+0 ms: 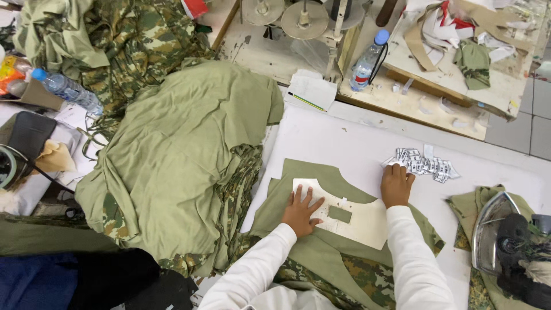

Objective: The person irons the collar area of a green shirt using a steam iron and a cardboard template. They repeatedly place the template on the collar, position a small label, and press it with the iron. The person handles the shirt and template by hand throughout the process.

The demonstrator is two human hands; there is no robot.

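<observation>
Fingers of my left hand [301, 213] spread flat on the cardboard template [350, 215] over olive fabric [321, 252] near the table's front edge; right hand [396, 185], loosely curled, reaches the paper labels [425, 162]; template could slip if pressure eases.

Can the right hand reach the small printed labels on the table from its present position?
Probably yes: the right hand lies right beside the pile of labels, fingertips at its edge, with nothing between them.
</observation>
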